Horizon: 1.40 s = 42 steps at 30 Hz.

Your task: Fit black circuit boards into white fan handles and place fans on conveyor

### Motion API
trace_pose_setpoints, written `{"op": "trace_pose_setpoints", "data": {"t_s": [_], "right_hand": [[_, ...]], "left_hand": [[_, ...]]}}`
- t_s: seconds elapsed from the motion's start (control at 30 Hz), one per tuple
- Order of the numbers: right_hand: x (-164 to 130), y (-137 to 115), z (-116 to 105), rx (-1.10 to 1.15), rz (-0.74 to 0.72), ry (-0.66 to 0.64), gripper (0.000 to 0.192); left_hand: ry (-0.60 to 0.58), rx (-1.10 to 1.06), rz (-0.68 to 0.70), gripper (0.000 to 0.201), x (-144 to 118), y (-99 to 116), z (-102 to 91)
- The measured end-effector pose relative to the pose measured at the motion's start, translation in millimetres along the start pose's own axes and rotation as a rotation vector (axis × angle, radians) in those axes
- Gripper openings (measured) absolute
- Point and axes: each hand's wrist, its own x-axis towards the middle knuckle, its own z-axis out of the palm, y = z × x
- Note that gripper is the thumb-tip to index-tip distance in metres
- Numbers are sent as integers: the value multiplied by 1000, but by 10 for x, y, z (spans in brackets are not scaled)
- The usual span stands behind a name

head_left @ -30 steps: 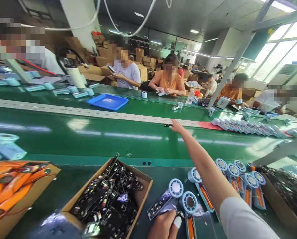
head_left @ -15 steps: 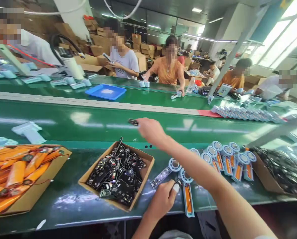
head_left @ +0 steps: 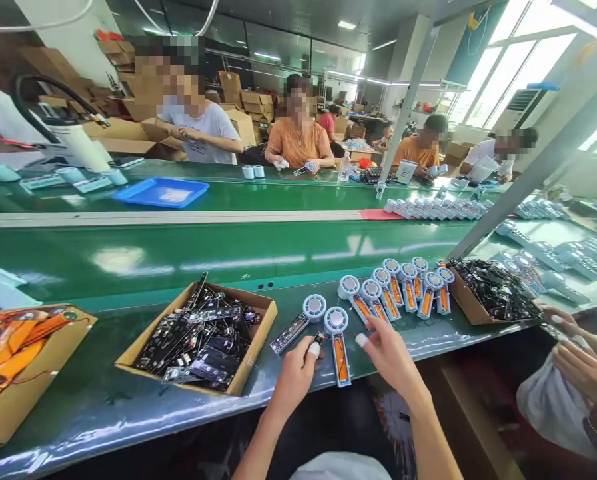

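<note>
Both forearms come up from the bottom edge w/ wrists bent down toward the green bench [head_left: 128,407]. Left hand [head_left: 293,377] is curled, taped fingertip and thumb pinched on a small dark part [head_left: 319,339] right at the base of the fan unit [head_left: 339,347] lying in front, round white head away from the person, orange strip toward them. Right hand [head_left: 391,353] sits just beside that unit on its right, fingers loosely spread and half bent, taped index tip pointing at it, holding nothing afaict. Circuit board [head_left: 289,333] w/ another fan head lies just left of it. Cardboard box of black boards [head_left: 203,337] sits further left, row of finished fans [head_left: 403,287] behind the right hand.
</note>
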Motion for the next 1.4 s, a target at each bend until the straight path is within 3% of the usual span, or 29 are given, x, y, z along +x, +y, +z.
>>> {"op": "trace_pose_setpoints", "data": {"t_s": [0.1,0.2,0.27,0.43,0.6,0.83,1.0,1.23,1.33,1.4], "right_hand": [[-91,118,101,98,-162,-130,32],[-19,37,229,159,-310,-118,27],[41,-20,286,249,-311,-150,24],[103,-73,333,554,-204,-376,25],[125,-134,305,335,-330,-381,29],[120,-179,410,303,-392,-359,31],[116,-165,325,193,-518,-460,31],[91,-160,397,248,-379,-344,19],[46,-167,469,211,-398,-316,20],[18,-156,505,140,-455,-302,21]], "left_hand": [[-2,-37,-61,31,-57,29,-14],[9,-9,-65,33,-118,28,-31],[31,26,-60,32,-163,20,-33],[77,-30,-90,32,-262,13,6],[14,-67,-75,28,-267,76,17],[-17,-204,-161,31,-233,147,-19],[-8,-176,-156,33,-218,105,-40],[0,-125,-81,34,-191,167,-35],[31,-76,-17,35,-156,169,-18],[30,-96,-53,40,-142,143,-3]]}}
